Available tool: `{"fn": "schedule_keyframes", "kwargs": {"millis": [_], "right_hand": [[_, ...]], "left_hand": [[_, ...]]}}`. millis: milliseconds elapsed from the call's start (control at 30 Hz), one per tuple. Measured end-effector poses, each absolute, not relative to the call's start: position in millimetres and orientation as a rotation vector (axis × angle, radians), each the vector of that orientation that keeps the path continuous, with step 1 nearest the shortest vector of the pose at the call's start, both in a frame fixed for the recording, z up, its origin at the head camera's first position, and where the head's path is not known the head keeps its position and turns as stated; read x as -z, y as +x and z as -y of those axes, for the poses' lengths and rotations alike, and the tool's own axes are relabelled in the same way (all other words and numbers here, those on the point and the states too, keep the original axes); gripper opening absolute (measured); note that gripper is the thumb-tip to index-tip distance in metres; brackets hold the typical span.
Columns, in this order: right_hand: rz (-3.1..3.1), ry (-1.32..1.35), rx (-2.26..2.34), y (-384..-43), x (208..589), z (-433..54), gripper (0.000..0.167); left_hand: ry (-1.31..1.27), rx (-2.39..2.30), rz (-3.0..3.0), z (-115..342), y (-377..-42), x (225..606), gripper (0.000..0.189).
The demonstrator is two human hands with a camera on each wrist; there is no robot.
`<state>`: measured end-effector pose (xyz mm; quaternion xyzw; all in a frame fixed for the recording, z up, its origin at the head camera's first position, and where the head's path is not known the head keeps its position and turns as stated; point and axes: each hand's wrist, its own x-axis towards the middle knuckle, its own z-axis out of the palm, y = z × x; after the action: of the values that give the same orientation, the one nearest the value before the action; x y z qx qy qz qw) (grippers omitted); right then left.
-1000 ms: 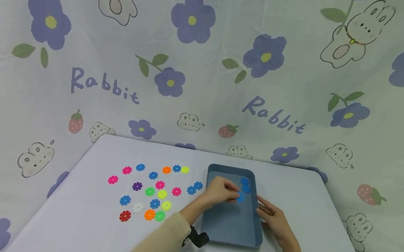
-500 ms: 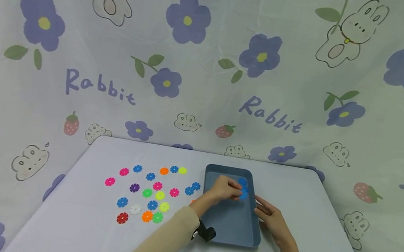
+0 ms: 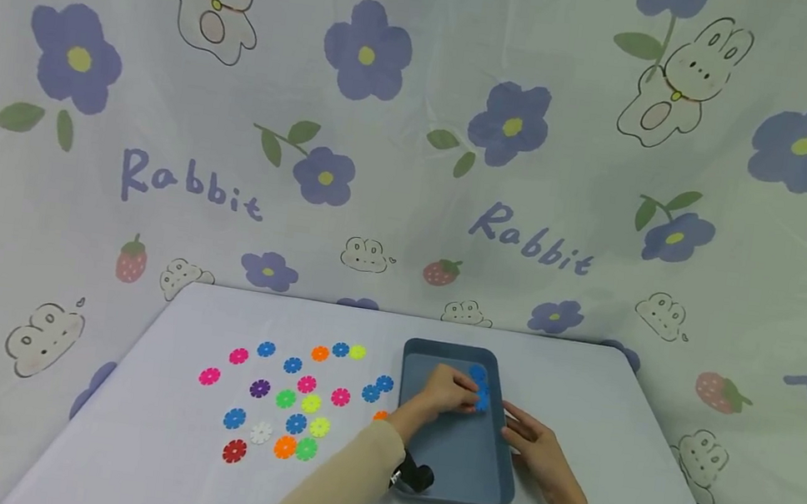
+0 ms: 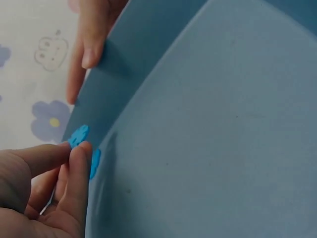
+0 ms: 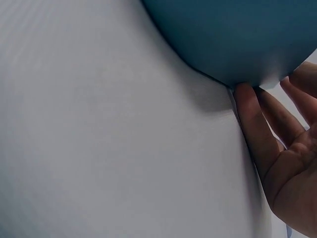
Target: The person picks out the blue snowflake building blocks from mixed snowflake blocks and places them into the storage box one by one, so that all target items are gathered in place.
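Observation:
My left hand (image 3: pixel 448 392) is over the blue-grey tray (image 3: pixel 455 477), pinching a blue snowflake disc (image 4: pixel 79 135) between thumb and fingertips near the tray's right wall. Close behind that disc, more blue snowflake discs (image 3: pixel 478 373) lie along the same wall; part of them is hidden by the fingers. One blue disc (image 4: pixel 95 162) shows just past the fingertips in the left wrist view. On the tray's outer right side, my right hand (image 3: pixel 538 452) has its fingers extended, with fingertips (image 5: pixel 245 96) touching the wall low down.
Left of the tray, several loose snowflake discs in pink, blue, orange, yellow, green, white and red are spread on the white table (image 3: pixel 139 438), including a purple disc (image 3: pixel 260 388). An orange disc (image 3: pixel 381 416) sits beside my left forearm. A patterned curtain (image 3: pixel 418 136) hangs behind.
My left hand has moved right over the tray, bringing the pinched blue disc close to the right wall and the other blue discs. The right hand keeps its place at the tray. The view has shifted slightly.

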<state>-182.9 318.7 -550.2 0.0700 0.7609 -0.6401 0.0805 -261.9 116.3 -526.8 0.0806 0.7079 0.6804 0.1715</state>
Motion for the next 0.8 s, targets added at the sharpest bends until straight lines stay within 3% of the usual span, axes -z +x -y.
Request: {"fn": "schedule_keyframes", "kwargs": {"millis": [800], "right_hand": [[-2.282, 0.222, 1.924, -180, 549, -316, 0.051]], "left_hand": [[0.164, -1.934, -2.184, -134, -263, 544, 0.009]]}}
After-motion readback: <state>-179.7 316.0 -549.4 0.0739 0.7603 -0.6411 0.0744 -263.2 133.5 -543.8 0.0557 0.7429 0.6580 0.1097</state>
